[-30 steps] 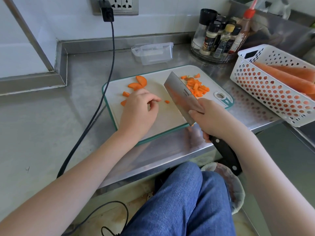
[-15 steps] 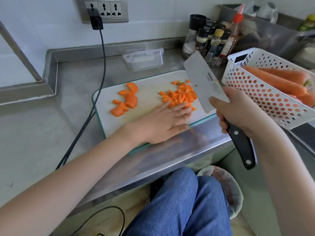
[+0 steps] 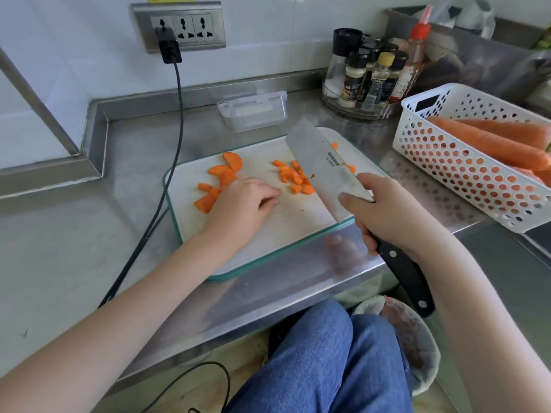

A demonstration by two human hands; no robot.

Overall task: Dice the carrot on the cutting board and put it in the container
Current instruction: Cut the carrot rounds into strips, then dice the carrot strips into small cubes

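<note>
Stainless counter [image 3: 74, 234], white cutting board [image 3: 268, 231] with teal rim. Left hand [image 3: 241, 204] rests knuckles-down on board, fingers curled, holding nothing visible, just beside the half-round carrot slices [image 3: 219, 181]. Right hand [image 3: 384, 216] clenched around cleaver [image 3: 325, 168], blade raised over the diced carrot pile [image 3: 293, 180]. Clear container [image 3: 253, 110] behind board looks empty. Judgement: roughly half diced; slices remain, transfer not begun.

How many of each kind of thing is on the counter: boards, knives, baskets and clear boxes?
Cutting board: 1
Knife, in the right hand: 1
White basket: 1
Clear container: 1
Total: 4
</note>
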